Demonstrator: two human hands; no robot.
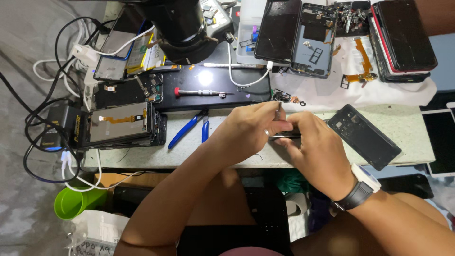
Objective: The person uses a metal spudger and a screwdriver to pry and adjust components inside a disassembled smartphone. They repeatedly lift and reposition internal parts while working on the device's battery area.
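Note:
My left hand (246,129) and my right hand (315,151) meet over the front of the workbench (412,128). Between them they grip a thin dark phone (284,135), seen edge-on. The left hand's fingers also pinch slim metal tweezers (278,111), tip pointing up by the phone's edge. My right wrist wears a watch with a black strap (361,186). A dark phone back frame (364,136) lies just right of my right hand.
Blue-handled pliers (189,129) and a red-tipped screwdriver (199,92) lie left of my hands. Opened phones (121,124) are stacked at the left among black and white cables. A black microscope head (182,28) hangs over the bench. More phones (403,33) and orange flex parts (362,64) lie behind.

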